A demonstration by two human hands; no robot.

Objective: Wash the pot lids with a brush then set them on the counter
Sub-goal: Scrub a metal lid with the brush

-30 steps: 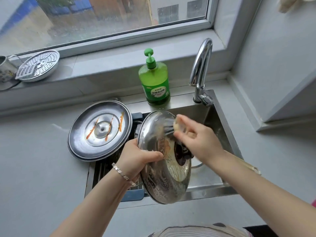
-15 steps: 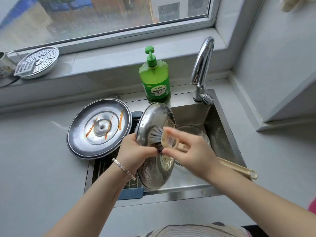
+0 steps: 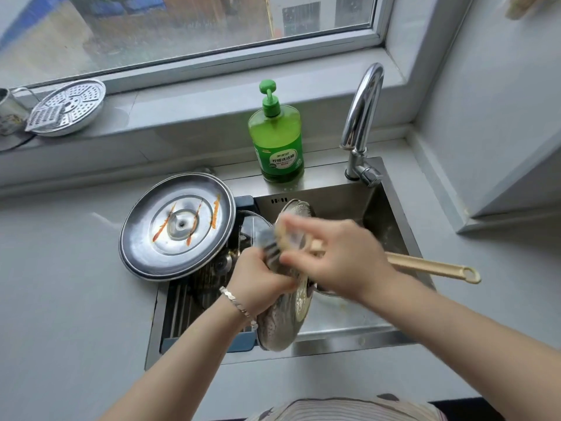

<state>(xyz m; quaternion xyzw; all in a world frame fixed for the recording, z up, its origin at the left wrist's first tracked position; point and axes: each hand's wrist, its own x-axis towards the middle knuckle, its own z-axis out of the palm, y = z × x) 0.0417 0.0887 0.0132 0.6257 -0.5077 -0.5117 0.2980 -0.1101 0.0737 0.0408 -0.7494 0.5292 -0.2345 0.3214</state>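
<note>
The soap bottle [image 3: 279, 144] is showing green, the brush handle [image 3: 431, 267] beige. Orange streaks are crossing the silver lid [image 3: 145, 253]

A lid [image 3: 282, 323] stands on edge over the sink [image 3: 379, 335], between a person's hands. The left hand [image 3: 258, 281] grips its left rim. The right hand [image 3: 343, 262] lies across its right side and holds a brush [image 3: 431, 267], whose handle runs right, past the sink's edge, over the worktop [image 3: 60, 299]. A second lid [image 3: 176, 226] lies flat to the left, partly on the worktop and partly over a rack [image 3: 185, 302] in the sink's left part. Behind the basin a bottle [image 3: 277, 141] stands left of the tap [image 3: 361, 123]. Farther back, at the windowsill's [image 3: 182, 107] far left, a steamer plate [image 3: 68, 107] sits just right of a mug [image 3: 9, 110] (cut by the frame's edge).
</note>
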